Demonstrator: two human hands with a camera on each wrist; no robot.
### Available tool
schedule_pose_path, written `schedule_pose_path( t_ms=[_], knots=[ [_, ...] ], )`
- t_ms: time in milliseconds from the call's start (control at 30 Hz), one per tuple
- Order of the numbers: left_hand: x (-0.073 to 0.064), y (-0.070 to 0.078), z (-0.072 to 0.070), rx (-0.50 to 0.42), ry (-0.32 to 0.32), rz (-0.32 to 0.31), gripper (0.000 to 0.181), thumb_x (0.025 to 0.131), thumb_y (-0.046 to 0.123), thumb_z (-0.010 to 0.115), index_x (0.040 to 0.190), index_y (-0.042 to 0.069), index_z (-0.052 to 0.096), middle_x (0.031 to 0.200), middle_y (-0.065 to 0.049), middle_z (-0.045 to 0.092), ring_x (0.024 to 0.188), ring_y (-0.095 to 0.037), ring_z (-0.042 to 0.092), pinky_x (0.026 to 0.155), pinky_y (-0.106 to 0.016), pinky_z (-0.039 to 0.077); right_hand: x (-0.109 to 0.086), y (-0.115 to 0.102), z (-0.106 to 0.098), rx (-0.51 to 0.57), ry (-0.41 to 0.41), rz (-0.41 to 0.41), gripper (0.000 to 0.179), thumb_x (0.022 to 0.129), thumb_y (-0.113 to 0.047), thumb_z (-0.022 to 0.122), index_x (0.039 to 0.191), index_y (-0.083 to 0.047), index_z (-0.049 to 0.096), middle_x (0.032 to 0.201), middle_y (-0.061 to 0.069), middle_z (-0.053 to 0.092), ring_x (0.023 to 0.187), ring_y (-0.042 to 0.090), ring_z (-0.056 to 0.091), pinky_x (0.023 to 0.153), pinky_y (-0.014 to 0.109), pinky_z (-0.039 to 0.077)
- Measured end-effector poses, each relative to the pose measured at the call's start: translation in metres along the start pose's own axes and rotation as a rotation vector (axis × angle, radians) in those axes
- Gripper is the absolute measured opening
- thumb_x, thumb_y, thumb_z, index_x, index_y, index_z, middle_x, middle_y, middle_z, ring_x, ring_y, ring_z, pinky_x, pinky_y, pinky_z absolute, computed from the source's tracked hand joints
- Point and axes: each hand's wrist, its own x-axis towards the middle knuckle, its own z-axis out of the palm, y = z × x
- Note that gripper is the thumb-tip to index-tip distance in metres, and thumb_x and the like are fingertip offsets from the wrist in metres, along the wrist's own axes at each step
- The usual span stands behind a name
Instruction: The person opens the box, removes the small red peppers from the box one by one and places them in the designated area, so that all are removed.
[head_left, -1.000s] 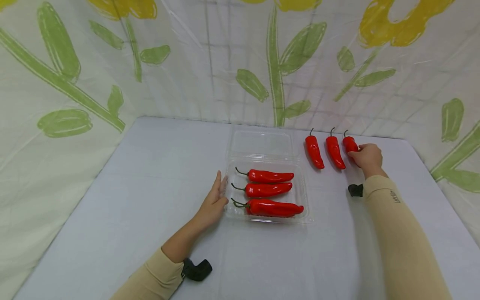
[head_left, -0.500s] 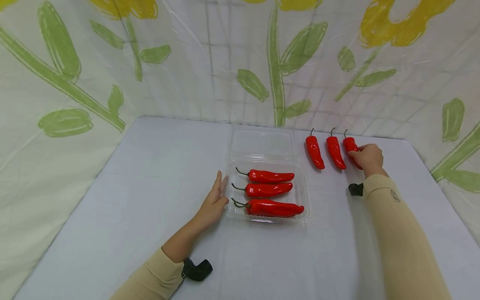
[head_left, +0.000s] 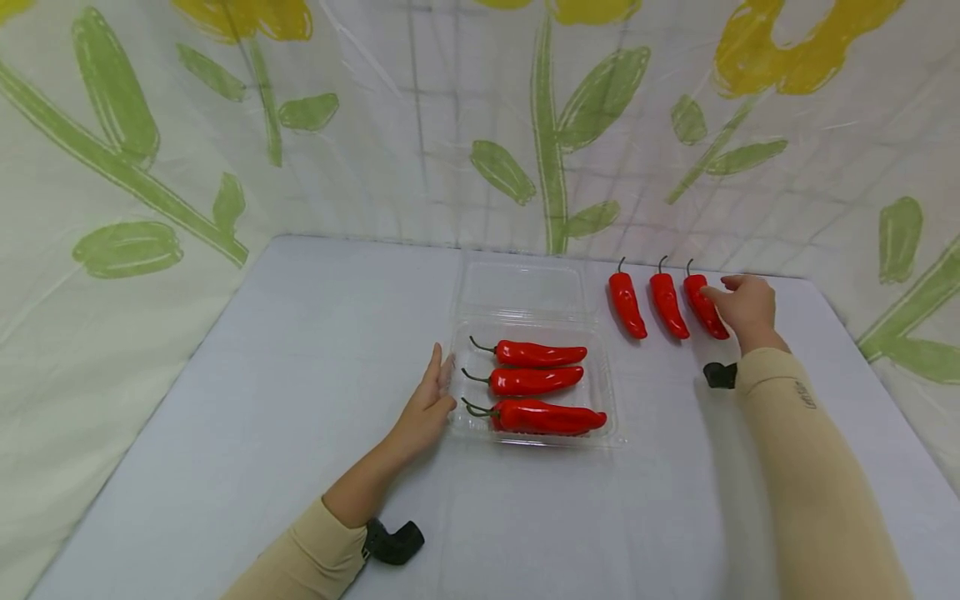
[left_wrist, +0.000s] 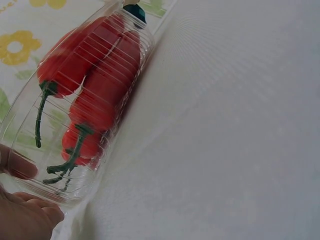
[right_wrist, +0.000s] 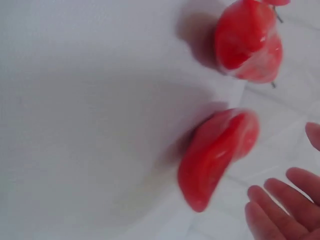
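Observation:
My left hand [head_left: 422, 414] rests against the left side of a clear plastic clamshell container [head_left: 611, 383], fingers straight along the wall and thumb at its edge. Inside lie several red chili peppers [head_left: 542, 353], stems leftward; the nearest row shows two stems. In the left wrist view the peppers [left_wrist: 95, 95] show through the ribbed wall, and one finger [left_wrist: 22, 165] too. At the back right, my right hand [head_left: 750, 308] is beside the rightmost loose chili pepper [head_left: 697, 292]. The right wrist view shows its spread fingers [right_wrist: 287, 205] apart from that pepper [right_wrist: 215, 150].
Two more loose chili peppers [head_left: 627, 304] lie left of that one, stems toward the back. The container's lid [head_left: 521, 283] lies folded open behind it. A flower-printed curtain [head_left: 360, 167] hangs along the back edge of the white-covered table [head_left: 300, 350].
My right hand has let go of the rightmost chili pepper and drawn slightly to the right and back, showing more of it. The left hand and container have stayed in place.

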Motion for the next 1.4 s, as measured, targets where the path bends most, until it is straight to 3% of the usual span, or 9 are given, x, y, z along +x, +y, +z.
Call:
schedule_pose_path(
  t_ms=[100,267,367,800,1067,1400],
  knots=[
    [0.000,0.000,0.000,-0.005,0.000,0.001,0.076,0.084,-0.006,0.031,0.149,0.004,-0.006,0.155,-0.016,0.013,0.144,-0.028,0.008,0.115,-0.049,0.006,-0.012,-0.014,-0.006,0.040,0.015,-0.043,0.071,0.088,-0.049,0.050,0.144,-0.009,0.034,0.144,0.022,0.037,0.125,0.041,0.039,0.092,0.049,0.048],
    [0.000,-0.001,0.000,-0.009,0.001,0.005,0.076,0.084,-0.006,0.031,0.149,0.004,-0.006,0.155,-0.017,0.013,0.144,-0.028,0.008,0.115,-0.050,0.006,-0.062,-0.054,-0.022,0.036,-0.061,-0.113,0.066,0.091,-0.040,0.052,0.144,-0.006,0.033,0.141,0.029,0.036,0.126,0.046,0.034,0.096,0.054,0.043],
    [0.000,-0.001,0.000,-0.009,-0.001,0.008,0.076,0.084,-0.006,0.031,0.149,0.004,-0.006,0.155,-0.017,0.013,0.144,-0.027,0.008,0.115,-0.049,0.005,-0.078,-0.064,-0.026,0.001,-0.098,-0.144,0.066,0.091,-0.040,0.052,0.145,-0.006,0.032,0.141,0.030,0.035,0.128,0.046,0.032,0.097,0.055,0.042],
    [0.000,-0.002,0.000,-0.022,-0.003,0.012,0.075,0.084,-0.006,0.030,0.149,0.005,-0.007,0.156,-0.016,0.013,0.144,-0.027,0.007,0.115,-0.049,0.005,-0.108,-0.072,-0.022,-0.093,-0.187,-0.255,0.071,0.088,-0.043,0.057,0.144,-0.007,0.034,0.140,0.027,0.038,0.124,0.045,0.034,0.091,0.055,0.046],
    [0.000,-0.004,0.000,-0.033,-0.007,0.022,0.075,0.085,-0.006,0.030,0.149,0.005,-0.007,0.156,-0.017,0.012,0.144,-0.027,0.007,0.115,-0.049,0.005,-0.128,-0.074,-0.017,-0.180,-0.217,-0.367,0.068,0.088,-0.041,0.058,0.141,-0.003,0.038,0.139,0.031,0.037,0.124,0.049,0.032,0.090,0.058,0.045],
    [0.000,-0.004,0.001,-0.016,0.004,0.018,0.076,0.084,-0.006,0.031,0.149,0.005,-0.006,0.155,-0.016,0.014,0.144,-0.027,0.008,0.115,-0.049,0.004,-0.152,-0.080,-0.011,-0.166,-0.206,-0.465,0.066,0.086,-0.035,0.063,0.140,-0.004,0.041,0.140,0.028,0.040,0.125,0.048,0.035,0.085,0.056,0.049]
  ],
)
